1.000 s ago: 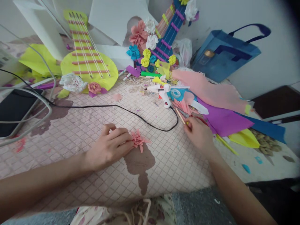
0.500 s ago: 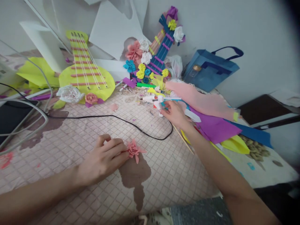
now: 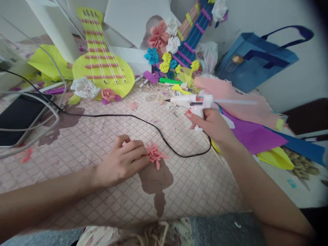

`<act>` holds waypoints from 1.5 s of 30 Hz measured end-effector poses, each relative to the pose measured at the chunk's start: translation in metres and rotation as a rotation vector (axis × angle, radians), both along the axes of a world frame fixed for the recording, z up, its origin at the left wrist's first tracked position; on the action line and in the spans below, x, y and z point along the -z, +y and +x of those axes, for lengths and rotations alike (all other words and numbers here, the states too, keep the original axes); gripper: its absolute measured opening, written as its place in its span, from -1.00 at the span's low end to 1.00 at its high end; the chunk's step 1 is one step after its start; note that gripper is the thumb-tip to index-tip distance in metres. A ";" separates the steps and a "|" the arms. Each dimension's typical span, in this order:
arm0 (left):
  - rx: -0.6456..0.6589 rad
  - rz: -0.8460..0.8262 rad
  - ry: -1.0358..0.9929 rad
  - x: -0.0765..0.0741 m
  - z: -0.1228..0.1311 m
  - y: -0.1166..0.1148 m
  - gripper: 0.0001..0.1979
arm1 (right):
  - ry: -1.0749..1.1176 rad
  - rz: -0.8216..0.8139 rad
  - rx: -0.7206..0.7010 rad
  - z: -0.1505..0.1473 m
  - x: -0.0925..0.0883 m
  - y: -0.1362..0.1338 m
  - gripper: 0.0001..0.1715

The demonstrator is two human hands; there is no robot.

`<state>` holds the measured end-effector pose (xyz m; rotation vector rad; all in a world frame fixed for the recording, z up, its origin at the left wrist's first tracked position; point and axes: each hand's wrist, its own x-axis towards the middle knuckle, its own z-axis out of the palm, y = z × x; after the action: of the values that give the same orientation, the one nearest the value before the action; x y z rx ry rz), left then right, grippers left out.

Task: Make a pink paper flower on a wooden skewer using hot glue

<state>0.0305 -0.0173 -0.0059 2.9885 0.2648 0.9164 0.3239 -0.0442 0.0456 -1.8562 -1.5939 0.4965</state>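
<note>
In my right hand (image 3: 214, 124) is a white hot glue gun (image 3: 197, 104), its dark nozzle pointing left and a clear glue stick (image 3: 238, 101) sticking out behind. A small red light glows on its side. My left hand (image 3: 124, 159) rests on the table with curled fingers, the fingertips gripping the edge of a pink paper flower (image 3: 155, 155). The flower has several pointed petals and lies on the patterned tablecloth. The tips of my left fingers are partly hidden.
A black cord (image 3: 123, 115) loops across the table. Behind stand a yellow paper guitar (image 3: 102, 70) and a blue one (image 3: 189, 48) with paper flowers. A phone (image 3: 23, 118) lies left; a blue bag (image 3: 256, 61), purple paper (image 3: 248, 131) and a wooden stick (image 3: 212, 148) are right.
My right hand has closed around the glue gun and lifted it off the table. My left hand stays at the pink flower. The view has tilted downward and shifted.
</note>
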 end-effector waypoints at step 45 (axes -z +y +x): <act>0.054 0.044 -0.003 -0.003 0.000 0.003 -0.83 | -0.177 -0.252 -0.507 -0.046 0.002 -0.098 -0.80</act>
<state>0.0306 -0.0141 -0.0028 3.0175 0.1647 0.9333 0.2778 -0.1425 0.0441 -1.6958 -2.2247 0.8006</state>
